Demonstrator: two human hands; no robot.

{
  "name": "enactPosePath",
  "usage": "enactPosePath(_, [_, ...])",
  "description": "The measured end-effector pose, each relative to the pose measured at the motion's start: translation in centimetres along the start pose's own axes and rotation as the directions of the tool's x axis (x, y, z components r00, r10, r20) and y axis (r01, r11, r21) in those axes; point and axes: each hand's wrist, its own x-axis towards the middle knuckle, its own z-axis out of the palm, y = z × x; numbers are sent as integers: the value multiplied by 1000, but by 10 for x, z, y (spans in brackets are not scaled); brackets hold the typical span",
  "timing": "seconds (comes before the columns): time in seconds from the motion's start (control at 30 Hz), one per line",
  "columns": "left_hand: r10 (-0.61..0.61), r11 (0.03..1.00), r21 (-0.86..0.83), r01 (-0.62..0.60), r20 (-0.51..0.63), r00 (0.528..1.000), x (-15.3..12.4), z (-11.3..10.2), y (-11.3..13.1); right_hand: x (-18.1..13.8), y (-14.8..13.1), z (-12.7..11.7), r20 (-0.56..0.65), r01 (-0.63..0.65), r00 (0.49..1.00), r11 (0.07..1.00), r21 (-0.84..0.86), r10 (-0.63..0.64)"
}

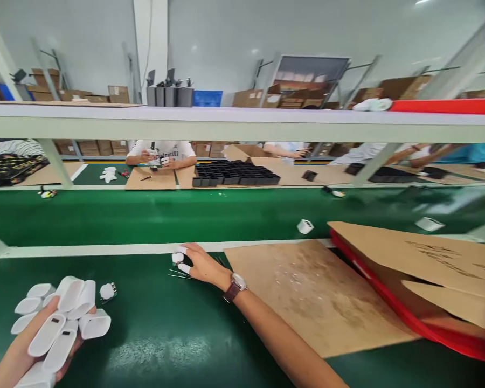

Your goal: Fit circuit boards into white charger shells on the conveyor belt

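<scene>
My left hand [44,345] at the bottom left is closed around a bundle of several white plastic shells [62,318], oval and hollow, some with a dark slot. A small white part with a metal end [107,291] lies on the green table just right of the bundle. My right hand [198,264], with white finger cots and a wristwatch [234,286], reaches forward to the table's far edge. Its fingertips pinch a small white piece [178,257] beside some thin wires [180,275].
A brown cardboard sheet [315,296] lies right of my right arm, next to a red bin [428,328] covered by cardboard flaps. Beyond runs a green conveyor belt [186,215] carrying small white parts [305,226]. Other people work across it near black trays [234,173].
</scene>
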Motion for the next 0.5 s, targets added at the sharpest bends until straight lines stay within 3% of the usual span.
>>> enactPosePath(0.1, [71,990,-119,-76,-43,997,-6,17,0,0,-34,5,-2,36,999,997,68,-36])
enactPosePath(0.17, [99,980,-180,-87,58,993,-4,38,-2,2,-70,20,30,105,993,978,182,-112])
enactPosePath(0.3, [-27,951,-293,100,245,969,9,71,-20,0,-130,61,107,149,973,909,390,-206])
enactPosePath(0.4, [-105,948,-257,186,297,949,19,76,-37,-8,-144,79,104,125,974,864,488,-199])
enactPosePath(0.5, [-206,965,-101,242,282,937,24,71,-43,-17,-141,84,124,88,976,848,523,-177])
